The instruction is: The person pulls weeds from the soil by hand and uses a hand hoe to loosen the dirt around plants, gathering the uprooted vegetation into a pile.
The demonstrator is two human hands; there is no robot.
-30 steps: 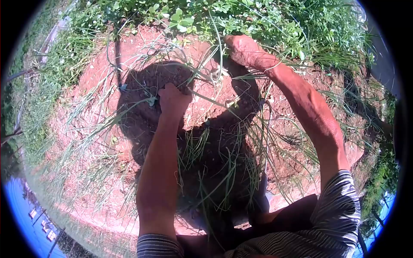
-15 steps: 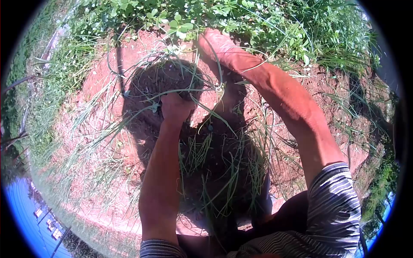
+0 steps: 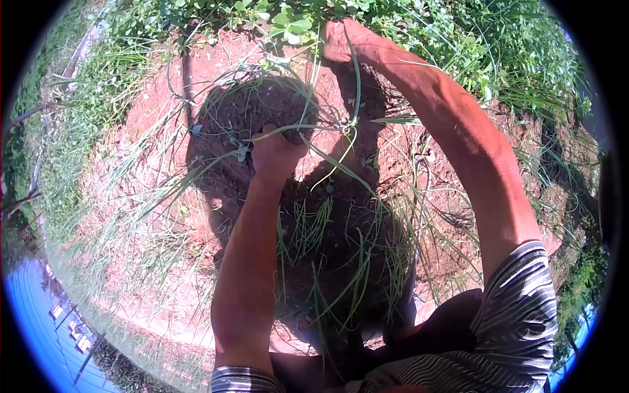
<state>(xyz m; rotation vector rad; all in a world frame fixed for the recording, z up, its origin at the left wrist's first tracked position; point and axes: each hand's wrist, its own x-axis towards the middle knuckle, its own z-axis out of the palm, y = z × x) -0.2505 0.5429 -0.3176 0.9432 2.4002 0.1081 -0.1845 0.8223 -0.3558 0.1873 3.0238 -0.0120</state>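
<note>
My left hand (image 3: 278,154) is closed low over the shaded reddish soil, with long, thin onion-like leaves (image 3: 327,156) passing across and beside it. Whatever lies within its curled fingers is hidden. Farther forward, my right hand (image 3: 339,40) reaches down at the border of the leafy green plants (image 3: 291,25). Its fingers look closed and point to the ground; I cannot make out what is in them. A single long green leaf runs down just beside that wrist.
Dense low greenery (image 3: 445,39) lines the far side. More thin-leaved plants (image 3: 151,190) lean over the soil (image 3: 157,229) at the left, and others (image 3: 354,262) stand in my shadow near my legs. A thin dark pole or its shadow (image 3: 187,92) runs upright on the left.
My right hand has moved a little forward and to the right along the edge of the greenery. My left hand has shifted slightly right and stays closed; the leaves between them have swung.
</note>
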